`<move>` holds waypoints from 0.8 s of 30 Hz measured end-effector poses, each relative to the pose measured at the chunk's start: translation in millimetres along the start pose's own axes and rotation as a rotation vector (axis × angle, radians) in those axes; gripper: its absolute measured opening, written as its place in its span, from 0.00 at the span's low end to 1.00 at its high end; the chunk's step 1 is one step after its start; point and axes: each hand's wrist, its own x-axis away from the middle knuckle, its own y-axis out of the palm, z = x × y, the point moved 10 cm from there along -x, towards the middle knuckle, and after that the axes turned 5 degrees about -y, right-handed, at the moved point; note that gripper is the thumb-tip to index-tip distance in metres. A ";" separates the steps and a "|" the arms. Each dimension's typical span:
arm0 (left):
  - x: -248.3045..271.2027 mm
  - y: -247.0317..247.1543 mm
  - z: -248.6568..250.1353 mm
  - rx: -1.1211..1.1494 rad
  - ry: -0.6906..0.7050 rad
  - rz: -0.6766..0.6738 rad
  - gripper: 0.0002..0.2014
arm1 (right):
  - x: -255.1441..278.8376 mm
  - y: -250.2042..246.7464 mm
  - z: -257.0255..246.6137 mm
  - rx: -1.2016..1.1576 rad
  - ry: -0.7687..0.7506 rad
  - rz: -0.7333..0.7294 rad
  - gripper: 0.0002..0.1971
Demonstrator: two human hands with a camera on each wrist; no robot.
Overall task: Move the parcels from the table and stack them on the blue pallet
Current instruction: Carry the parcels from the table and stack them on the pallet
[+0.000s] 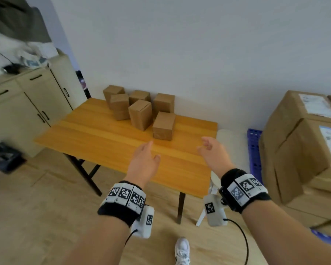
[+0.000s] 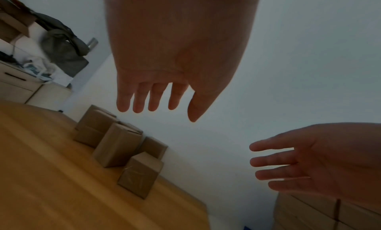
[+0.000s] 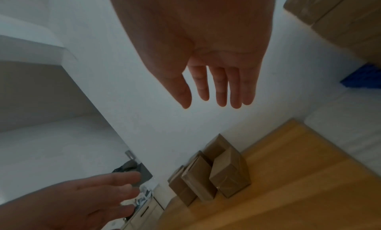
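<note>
1. Parcels, big ones of brown cardboard (image 1: 302, 142), are seen stacked on the blue pallet (image 1: 254, 150), to the right of the table (image 1: 103, 134).
2. The wooden table is placed against the white wall; a beige cabinet (image 1: 27, 104) is seen to the left of it.
3. Small brown parcels (image 1: 139, 108) are grouped on the far part of the table, near the wall. One parcel (image 1: 163, 126) is set nearest to the hands.
4. The left hand (image 1: 142, 163) is held above the table, fingers straight and spread, nothing gripped.
5. The right hand (image 1: 214, 153) is held above the right edge of the table, fingers relaxed and empty, not touching the nearest parcel.
</note>
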 end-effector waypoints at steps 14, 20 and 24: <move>-184.7 27.7 -32.5 0.012 -0.236 -0.143 0.26 | -181.2 109.8 34.9 0.039 0.123 -0.206 0.25; -252.2 53.2 -45.9 0.021 -0.378 -0.234 0.28 | -238.5 148.2 59.4 0.037 0.186 -0.307 0.28; -275.2 71.5 -52.1 0.027 -0.434 -0.303 0.30 | -256.9 173.3 75.3 0.059 0.207 -0.374 0.31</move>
